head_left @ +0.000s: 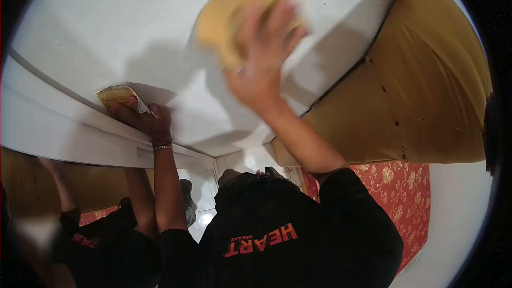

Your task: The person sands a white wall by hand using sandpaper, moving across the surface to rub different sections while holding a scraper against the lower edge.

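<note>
My right hand (264, 61) is raised and pressed flat on a yellow sponge-like pad (226, 18), which it holds against the white surface (106, 26) overhead; both are blurred by motion. My left hand (141, 117) is lower and to the left. Its fingers pinch a small folded, printed piece of paper (114, 94) against the edge of the white moulding (64, 128). A thin bracelet sits on that wrist. My black shirt with red lettering (261, 240) fills the bottom of the view.
A large brown panel (426, 85) slants down on the right, meeting the white surface. Red floral wallpaper (402, 192) lies below it. A glossy surface (96, 202) under the moulding at lower left reflects my arm and shirt.
</note>
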The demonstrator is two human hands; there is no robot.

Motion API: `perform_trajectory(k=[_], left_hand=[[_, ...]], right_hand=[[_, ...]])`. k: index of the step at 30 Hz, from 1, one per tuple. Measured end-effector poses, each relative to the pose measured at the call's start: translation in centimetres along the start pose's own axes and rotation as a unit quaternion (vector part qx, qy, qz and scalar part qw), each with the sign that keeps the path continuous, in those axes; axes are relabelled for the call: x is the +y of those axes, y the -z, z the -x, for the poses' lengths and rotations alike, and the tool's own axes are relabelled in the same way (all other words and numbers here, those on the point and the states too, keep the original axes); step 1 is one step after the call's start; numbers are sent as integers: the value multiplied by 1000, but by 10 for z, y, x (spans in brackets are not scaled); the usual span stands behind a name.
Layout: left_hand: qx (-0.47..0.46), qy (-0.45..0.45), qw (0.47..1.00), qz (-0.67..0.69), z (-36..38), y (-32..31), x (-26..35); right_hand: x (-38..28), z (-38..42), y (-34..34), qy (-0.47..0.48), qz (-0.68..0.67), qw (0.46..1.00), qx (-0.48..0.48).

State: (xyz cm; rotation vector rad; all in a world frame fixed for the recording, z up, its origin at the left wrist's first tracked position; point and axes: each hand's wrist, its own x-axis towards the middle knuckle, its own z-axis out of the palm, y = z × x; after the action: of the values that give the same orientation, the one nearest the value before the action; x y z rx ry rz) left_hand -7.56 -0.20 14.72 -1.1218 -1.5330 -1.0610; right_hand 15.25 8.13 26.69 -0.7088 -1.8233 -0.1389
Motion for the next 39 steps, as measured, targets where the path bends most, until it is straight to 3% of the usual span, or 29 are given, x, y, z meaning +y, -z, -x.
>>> perform_trajectory(k=[2, 4, 7, 8, 10, 13, 14, 17, 20, 21, 23, 24, 26, 27, 29, 32, 34, 37, 38, 39], left_hand=[[-11, -25, 998, -56, -1, 0, -1], [-2, 49, 999, 4, 1, -1, 1], [2, 48, 999, 14, 0, 0, 3], [5, 48, 999, 15, 0, 0, 2], [-3, 37, 999, 15, 0, 1, 1], [32, 44, 996, 70, 8, -8, -5], [27, 42, 996, 80, 4, -6, -1], [4, 15, 999, 43, -1, 1, 3], [26, -16, 999, 16, -5, -1, 8], [20, -8, 1000, 8, -5, 0, 8], [21, 3, 1000, 0, -6, 1, 8], [14, -1, 1000, -6, -5, 2, 7], [10, -3, 1000, -15, -2, 1, 5], [14, 5, 1000, -2, 1, -3, 2], [-1, 8, 1000, 16, 5, 0, -3], [9, 37, 999, 27, 3, -2, 1], [6, 47, 999, 24, 3, -2, 1], [5, 34, 999, 23, 6, -2, -5], [7, 33, 999, 25, 5, -2, -5], [9, 36, 999, 23, 5, -2, -5]], right_hand=[[13, -34, 21, -25, -49, 992, 113], [25, -15, 8, -28, -12, 995, 97], [22, 105, -52, -24, 86, 993, -75], [24, 151, -63, -2, 42, 985, -169], [22, 188, -66, 2, -26, 972, -235], [30, 134, -52, 8, 45, 989, -143], [29, 87, -36, 20, 37, 998, -42], [25, -11, 14, -22, -14, 996, 86], [34, -8, 16, -43, -93, 988, 112], [35, 20, 1, -65, -38, 993, 88], [32, 112, -44, -61, 22, 998, -17], [38, 176, -71, -56, 57, 989, -124], [28, 207, -65, -83, -43, 976, -197], [31, 190, -66, -81, -45, 977, -194], [28, 129, -48, -42, 8, 995, -90], [24, 26, 1, -30, -32, 999, 16], [30, 14, 8, -22, -55, 997, 48], [29, 80, -31, -62, 19, 998, -3], [25, 133, -58, -70, 45, 994, -64], [26, 185, -74, -46, 93, 964, -247]])
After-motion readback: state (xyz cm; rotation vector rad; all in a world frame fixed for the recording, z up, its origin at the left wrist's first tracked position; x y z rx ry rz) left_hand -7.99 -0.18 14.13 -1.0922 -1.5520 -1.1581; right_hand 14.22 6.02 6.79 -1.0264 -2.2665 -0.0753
